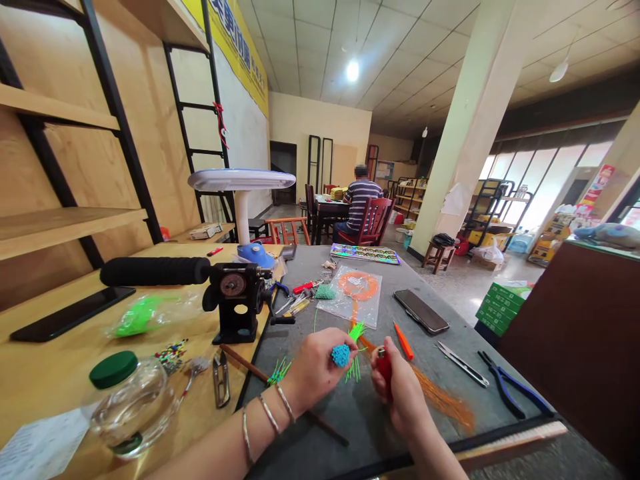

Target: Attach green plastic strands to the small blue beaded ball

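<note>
My left hand (317, 367) is closed around a bundle of thin strands, its blue knobbly end (341, 355) showing above the fingers. Bright green strands (357, 331) fan out beyond the fingertips. A red lighter (384, 373) is gripped in my right hand (400, 390), its metal top close to the green strands; no flame shows. A second green-and-blue tuft (279, 372) lies left of my left wrist. Beneath that forearm runs a brown stick (327, 429), partly hidden. Loose orange strands (445, 393) spread on the grey mat behind and right of my right hand.
A black hand-cranked device (235, 307) stands at left, near a green-lidded jar (133, 407). Orange coil (359, 285) lies on a clear bag. Rightward are a phone (421, 311), an orange knife (403, 341), tweezers (463, 365) and blue-handled pliers (515, 387). Another person (363, 200) sits farther back.
</note>
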Motion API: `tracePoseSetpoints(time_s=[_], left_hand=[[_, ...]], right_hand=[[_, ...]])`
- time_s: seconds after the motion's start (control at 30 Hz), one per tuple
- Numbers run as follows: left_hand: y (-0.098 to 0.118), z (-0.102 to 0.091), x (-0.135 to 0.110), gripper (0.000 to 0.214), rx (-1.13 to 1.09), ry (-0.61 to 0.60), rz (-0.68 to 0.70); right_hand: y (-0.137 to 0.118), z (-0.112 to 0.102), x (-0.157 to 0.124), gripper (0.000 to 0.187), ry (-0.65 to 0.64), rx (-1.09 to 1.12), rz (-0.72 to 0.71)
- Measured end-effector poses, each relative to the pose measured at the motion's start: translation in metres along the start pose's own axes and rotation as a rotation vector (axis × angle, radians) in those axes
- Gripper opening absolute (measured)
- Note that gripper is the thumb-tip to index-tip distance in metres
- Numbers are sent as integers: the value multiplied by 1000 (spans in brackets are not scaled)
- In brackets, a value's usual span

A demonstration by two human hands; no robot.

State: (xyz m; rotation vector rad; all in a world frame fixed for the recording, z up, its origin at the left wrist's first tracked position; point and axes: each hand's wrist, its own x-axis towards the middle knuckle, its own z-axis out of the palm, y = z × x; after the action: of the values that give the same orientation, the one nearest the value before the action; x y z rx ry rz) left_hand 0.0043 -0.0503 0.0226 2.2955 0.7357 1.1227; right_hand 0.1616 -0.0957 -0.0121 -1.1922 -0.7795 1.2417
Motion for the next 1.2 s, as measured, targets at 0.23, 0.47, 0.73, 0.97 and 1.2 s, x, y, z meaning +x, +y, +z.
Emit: tracePoseSetpoints(time_s=[0.23,0.47,0.73,0.97,1.2], left_hand=[[-1,4,0,13,-50,-53,-87],[0,12,3,16,-247,-59,-297],[-1,13,4,16,-329,-53,-335],[-3,14,4,15,-360,-52,-332],[-4,15,3,18,-365,-75,-341]], right_hand=[[10,3,7,44,30,-86,-66],[20,-1,11,39,11,-191,-206],[22,-3,13,36,17,-217,-216],[28,-4,20,39,27,-132,-121],[28,-4,19,39,31,-103,-114]])
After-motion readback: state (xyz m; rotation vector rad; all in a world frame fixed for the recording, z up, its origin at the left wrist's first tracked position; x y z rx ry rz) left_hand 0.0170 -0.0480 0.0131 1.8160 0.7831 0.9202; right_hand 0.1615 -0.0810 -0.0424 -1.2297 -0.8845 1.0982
